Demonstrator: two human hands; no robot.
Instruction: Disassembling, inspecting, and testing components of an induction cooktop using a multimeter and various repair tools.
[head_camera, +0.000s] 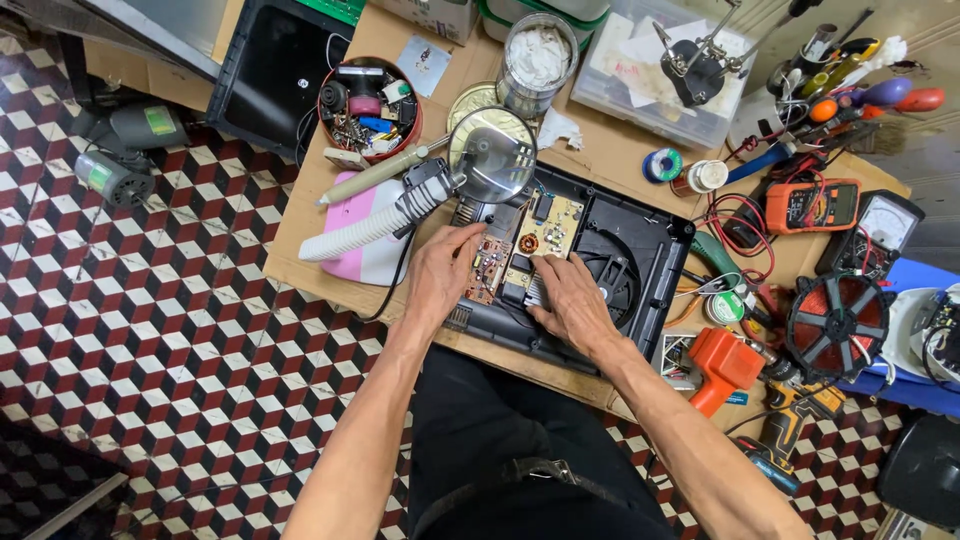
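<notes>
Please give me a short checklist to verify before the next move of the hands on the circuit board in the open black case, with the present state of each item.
1. Both hands on the board: ok. The left hand and the right hand rest on the circuit board.
2. Board inside the black case: ok, it lies in the left half, beside the round fan.
3. Screws holding the board removed: cannot tell, too small to see.
4. Power cable unplugged: cannot tell, no plug is visible.
5. Magnifier lens over the board: not ok, it sits at the far edge, not above the fingers.
6. Orange multimeter near: ok, it lies to the right of the case.
</notes>
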